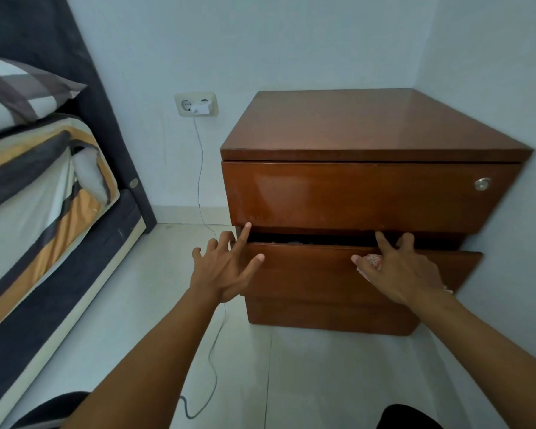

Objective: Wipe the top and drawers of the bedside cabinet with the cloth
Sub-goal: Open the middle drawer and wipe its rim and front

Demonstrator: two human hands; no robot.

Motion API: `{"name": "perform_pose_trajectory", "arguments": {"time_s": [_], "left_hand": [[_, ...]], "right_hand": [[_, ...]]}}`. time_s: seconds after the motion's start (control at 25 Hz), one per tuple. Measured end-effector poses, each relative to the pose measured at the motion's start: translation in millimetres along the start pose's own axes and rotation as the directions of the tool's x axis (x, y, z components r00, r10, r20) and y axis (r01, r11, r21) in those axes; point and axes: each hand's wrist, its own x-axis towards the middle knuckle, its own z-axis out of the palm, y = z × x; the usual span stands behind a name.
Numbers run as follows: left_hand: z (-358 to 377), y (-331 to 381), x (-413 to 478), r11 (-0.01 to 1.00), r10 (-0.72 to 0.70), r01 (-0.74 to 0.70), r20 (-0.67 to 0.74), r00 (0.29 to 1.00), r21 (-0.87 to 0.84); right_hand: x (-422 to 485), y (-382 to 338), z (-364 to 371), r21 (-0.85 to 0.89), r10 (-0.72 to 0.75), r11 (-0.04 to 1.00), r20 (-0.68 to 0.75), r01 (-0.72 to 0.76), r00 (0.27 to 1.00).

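Note:
The brown wooden bedside cabinet (369, 128) stands in the room's corner with a bare glossy top. Its top drawer (353, 196) is closed and has a round metal lock at the right. The lower drawer (307, 274) is pulled out a little, leaving a dark gap above its front. My left hand (226, 267) has spread fingers at the drawer's left end, the index fingertip touching the top drawer's lower edge. My right hand (399, 270) lies on the lower drawer's front with a pinkish patterned cloth (373, 261) bunched under the palm; its index finger reaches the gap.
A bed (44, 193) with striped bedding and a dark headboard lies to the left. A wall socket (195, 103) holds a white charger, whose grey cable (212, 351) trails across the pale tiled floor between bed and cabinet. Walls close in behind and to the right.

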Motion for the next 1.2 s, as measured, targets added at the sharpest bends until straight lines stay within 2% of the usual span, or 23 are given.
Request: {"name": "perform_pose_trajectory", "arguments": {"time_s": [0.16,0.28,0.4,0.52,0.6,0.76,1.0,1.2], "left_hand": [[-0.3,-5.2,-2.5,0.999,0.015,-0.014,-0.008,1.000,0.039],[-1.1,-13.3,-7.0,0.999,0.003,-0.004,0.014,1.000,0.037],[-4.5,-21.5,-8.0,0.996,0.084,-0.084,0.084,0.993,0.000],[-4.4,-27.9,-10.3,0.987,0.156,-0.154,0.088,0.984,-0.036],[-4.0,-29.4,-10.5,0.983,0.173,-0.167,0.067,0.983,-0.077],[-2.4,-31.3,-10.4,0.972,0.206,-0.204,0.008,0.979,-0.118],[-7.1,-12.4,-2.7,0.989,0.138,-0.137,0.014,0.990,-0.064],[2.9,13.8,-2.9,0.986,0.086,-0.077,0.054,0.995,-0.149]], "right_hand": [[-8.6,-38.4,-27.4,0.256,-0.089,0.961,-0.071,0.105,0.993],[4.3,-89.0,-47.2,0.382,-0.247,0.876,-0.167,0.294,0.954],[14.5,-141.4,-42.7,0.285,-0.447,0.800,-0.304,0.528,0.841],[21.6,-182.6,0.3,0.087,-0.594,0.755,-0.329,0.649,0.734],[23.6,-197.3,34.3,0.030,-0.623,0.748,-0.312,0.663,0.717],[15.9,-188.4,73.9,0.014,-0.561,0.806,-0.298,0.591,0.772],[11.6,-158.1,76.7,-0.116,-0.558,0.826,-0.310,0.552,0.770],[16.0,-87.2,67.6,-0.202,-0.486,0.874,-0.347,0.442,0.803]]}}
